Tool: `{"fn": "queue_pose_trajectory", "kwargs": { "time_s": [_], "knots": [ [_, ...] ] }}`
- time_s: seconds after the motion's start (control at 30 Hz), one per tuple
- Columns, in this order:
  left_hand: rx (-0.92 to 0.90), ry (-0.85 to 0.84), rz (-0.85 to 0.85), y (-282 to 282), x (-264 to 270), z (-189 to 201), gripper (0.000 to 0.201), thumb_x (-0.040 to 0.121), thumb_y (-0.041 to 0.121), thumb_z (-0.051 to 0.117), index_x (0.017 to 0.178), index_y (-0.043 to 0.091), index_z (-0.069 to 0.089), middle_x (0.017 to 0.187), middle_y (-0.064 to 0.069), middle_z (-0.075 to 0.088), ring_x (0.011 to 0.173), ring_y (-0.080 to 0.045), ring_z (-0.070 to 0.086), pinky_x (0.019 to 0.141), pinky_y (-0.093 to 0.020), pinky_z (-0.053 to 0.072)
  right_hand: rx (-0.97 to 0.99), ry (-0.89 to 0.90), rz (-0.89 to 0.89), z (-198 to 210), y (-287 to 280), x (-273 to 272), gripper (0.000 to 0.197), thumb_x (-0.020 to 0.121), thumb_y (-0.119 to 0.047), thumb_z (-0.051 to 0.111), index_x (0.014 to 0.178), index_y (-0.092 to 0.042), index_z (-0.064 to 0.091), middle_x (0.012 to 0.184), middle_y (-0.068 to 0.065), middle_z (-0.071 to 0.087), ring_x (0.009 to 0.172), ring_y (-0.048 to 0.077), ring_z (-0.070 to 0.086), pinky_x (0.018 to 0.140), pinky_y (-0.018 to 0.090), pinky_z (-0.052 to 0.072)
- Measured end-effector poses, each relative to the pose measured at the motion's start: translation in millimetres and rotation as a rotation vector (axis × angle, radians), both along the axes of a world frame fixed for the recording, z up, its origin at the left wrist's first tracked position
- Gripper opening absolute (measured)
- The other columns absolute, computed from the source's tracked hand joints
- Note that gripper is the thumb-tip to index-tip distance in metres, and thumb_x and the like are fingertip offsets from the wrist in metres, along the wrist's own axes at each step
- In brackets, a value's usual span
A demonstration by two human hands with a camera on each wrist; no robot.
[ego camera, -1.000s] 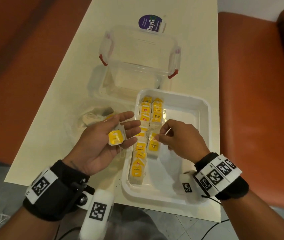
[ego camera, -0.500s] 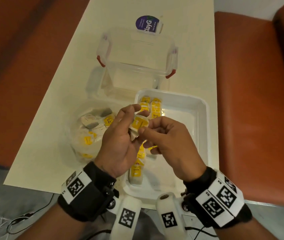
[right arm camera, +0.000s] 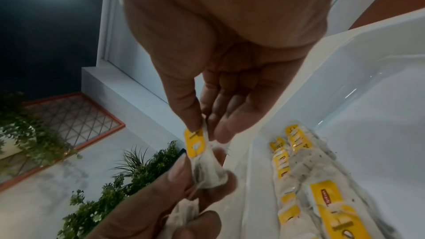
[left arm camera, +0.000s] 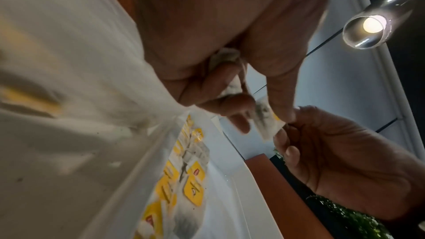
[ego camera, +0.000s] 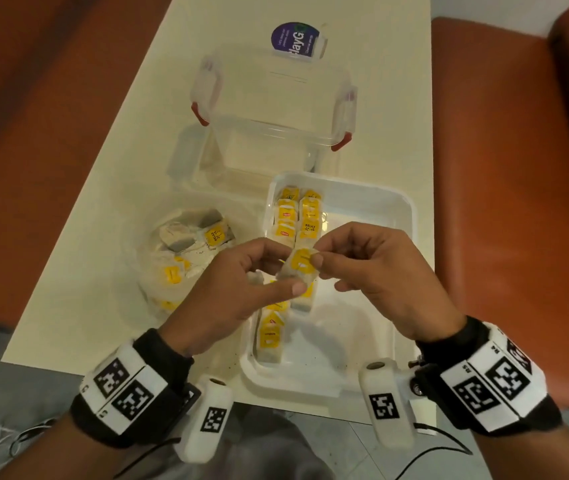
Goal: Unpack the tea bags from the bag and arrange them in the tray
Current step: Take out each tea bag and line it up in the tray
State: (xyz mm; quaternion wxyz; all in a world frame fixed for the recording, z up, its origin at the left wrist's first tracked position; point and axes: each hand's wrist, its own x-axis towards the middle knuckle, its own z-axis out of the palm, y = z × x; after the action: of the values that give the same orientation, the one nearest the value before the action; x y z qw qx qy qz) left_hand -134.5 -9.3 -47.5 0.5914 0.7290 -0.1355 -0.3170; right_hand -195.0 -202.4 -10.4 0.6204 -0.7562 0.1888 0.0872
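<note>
Above the white tray [ego camera: 383, 209], both hands hold one tea bag [ego camera: 299, 266] with a yellow tag. My left hand [ego camera: 290, 271] pinches its paper pouch [right arm camera: 208, 168] between thumb and fingers. My right hand [ego camera: 317, 252] pinches the tag end [right arm camera: 194, 143]. A second pouch [right arm camera: 184, 212] is tucked under the left fingers. Two columns of tea bags [ego camera: 297, 216] lie along the tray's left side, partly hidden by the hands. The clear plastic bag [ego camera: 186, 261] with more tea bags lies left of the tray.
A clear container with red clips [ego camera: 272, 109] stands behind the tray, with a purple-labelled pack [ego camera: 293, 39] beyond it. The cream table [ego camera: 109, 209] is narrow. Orange seats [ego camera: 518, 168] flank it. The tray's right half [ego camera: 362, 327] is bare.
My left hand, which lay palm-up left of the tray, moved right. The right hand rose from the tray's row. They met above the tray and now both pinch one tea bag.
</note>
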Motion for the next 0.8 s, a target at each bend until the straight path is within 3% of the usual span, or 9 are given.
{"fn": "queue_pose_trajectory", "kwargs": {
  "time_s": [0.1,0.2,0.27,0.33,0.4,0.5,0.63,0.7,0.8],
  "knots": [
    [0.055,-0.007,-0.071,-0.4,-4.0,1.5,0.025,0.077,0.030,0.083,0.101,0.030,0.075,0.084,0.023,0.073,0.088,0.007,0.066,0.083,-0.021,0.048,-0.047,-0.032,0.059,-1.9,-1.1,-4.2,0.006,0.083,-0.018,0.079,0.083,-0.023,0.076,0.078,0.006,0.073,0.073,0.028,0.065,0.066,0.036,0.053],
    [0.122,-0.118,-0.085,1.4,-4.2,-2.0,0.027,0.069,0.046,0.084,0.093,0.033,0.078,0.100,0.021,0.074,0.099,0.001,0.067,0.095,-0.037,0.051,-0.122,-0.074,0.110,-4.4,-1.2,-9.7,0.009,0.083,-0.018,0.080,0.082,-0.026,0.076,0.072,-0.002,0.072,0.064,0.012,0.061,0.064,0.032,0.051],
    [0.206,-0.132,-0.136,5.1,-3.9,-3.4,0.039,0.064,0.049,0.086,0.100,0.041,0.076,0.108,0.026,0.071,0.099,0.011,0.062,0.093,-0.024,0.050,-0.166,-0.071,0.142,-7.4,-2.5,-14.3,0.008,0.082,-0.019,0.080,0.082,-0.026,0.076,0.072,-0.005,0.072,0.064,0.006,0.061,0.065,0.027,0.050],
    [0.279,-0.120,-0.195,11.7,-3.2,-1.2,0.056,0.060,0.051,0.087,0.112,0.051,0.067,0.113,0.030,0.065,0.091,0.020,0.058,0.083,-0.010,0.046,-0.234,0.004,0.221,-13.1,-4.7,-18.8,0.007,0.082,-0.022,0.080,0.082,-0.027,0.076,0.072,-0.009,0.072,0.063,0.003,0.062,0.065,0.022,0.049],
    [0.308,-0.100,-0.220,21.2,-0.8,-0.5,0.061,0.058,0.052,0.087,0.115,0.053,0.062,0.113,0.030,0.066,0.099,0.015,0.058,0.082,-0.013,0.045,-0.344,0.124,0.365,-22.4,-4.8,-23.3,0.008,0.081,-0.027,0.080,0.081,-0.033,0.074,0.070,-0.017,0.070,0.064,0.000,0.062,0.066,0.019,0.046],
    [0.272,-0.013,-0.164,31.6,3.2,1.2,0.043,0.063,0.051,0.081,0.104,0.046,0.068,0.105,0.024,0.070,0.098,0.006,0.063,0.079,-0.022,0.046,-0.435,0.253,0.525,-40.2,0.4,-24.3,0.008,0.082,-0.031,0.078,0.084,-0.036,0.072,0.073,-0.017,0.071,0.072,0.001,0.066,0.074,0.024,0.053],
    [0.123,0.157,0.036,36.1,4.6,1.7,0.019,0.078,0.039,0.072,0.096,0.034,0.073,0.092,0.007,0.072,0.062,-0.004,0.056,0.050,-0.017,0.039,-0.522,0.339,0.483,-63.0,3.5,-9.4,0.008,0.085,-0.029,0.074,0.084,-0.035,0.068,0.074,-0.011,0.073,0.074,0.007,0.069,0.079,0.032,0.056],
    [0.064,0.283,0.129,37.9,6.1,1.6,0.017,0.086,0.030,0.067,0.102,0.025,0.071,0.096,-0.003,0.073,0.056,-0.007,0.050,0.045,-0.017,0.034,-0.546,0.348,0.424,-68.2,2.2,-1.0,0.007,0.086,-0.027,0.072,0.083,-0.031,0.068,0.071,-0.009,0.073,0.071,0.008,0.068,0.077,0.032,0.056],
    [-0.067,0.484,0.248,39.1,8.9,2.2,0.026,0.084,0.028,0.064,0.108,0.020,0.070,0.094,-0.004,0.073,0.056,-0.007,0.049,0.043,-0.017,0.035,-0.537,0.345,0.363,-70.9,1.0,6.1,0.009,0.084,-0.024,0.071,0.080,-0.030,0.067,0.067,-0.007,0.073,0.068,0.009,0.068,0.075,0.036,0.059]
  ]
}}
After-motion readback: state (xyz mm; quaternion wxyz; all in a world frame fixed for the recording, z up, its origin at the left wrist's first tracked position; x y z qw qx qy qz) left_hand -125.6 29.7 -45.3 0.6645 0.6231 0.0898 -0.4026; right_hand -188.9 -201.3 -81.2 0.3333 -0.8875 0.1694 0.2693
